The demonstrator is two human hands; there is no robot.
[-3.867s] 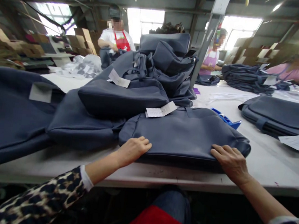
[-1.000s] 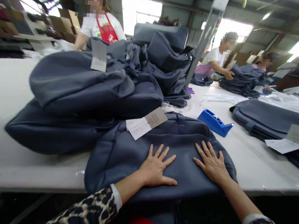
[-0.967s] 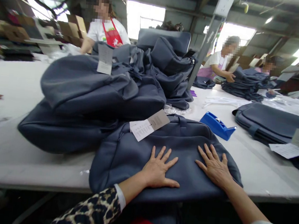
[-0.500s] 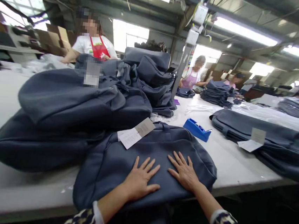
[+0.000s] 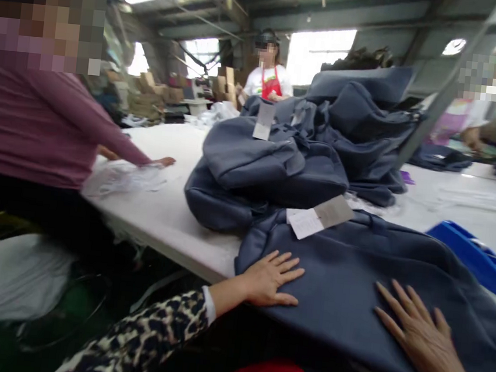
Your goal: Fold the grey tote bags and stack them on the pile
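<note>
A dark blue bag (image 5: 335,282) lies flat at the front edge of the table, under both of my hands. My left hand (image 5: 270,279) rests on its left part with the fingers spread. Further right, my right hand (image 5: 424,331) lies on the same bag, palm down and fingers apart. Two paper tags (image 5: 319,217), one white and one grey, lie on the bag's upper left. Behind it, more dark blue bags (image 5: 272,159) are heaped up, one with a hanging tag (image 5: 263,121).
A blue tape dispenser (image 5: 475,257) stands right of the bag on the white table (image 5: 174,220). At the left, a person in a pink top (image 5: 57,115) reaches over clear plastic (image 5: 121,179). Across the table are people in a red apron (image 5: 270,82) and a purple apron (image 5: 451,121).
My view has swung left, bringing the person in pink into sight. My hands are farther apart on the bag, both still flat with spread fingers.
</note>
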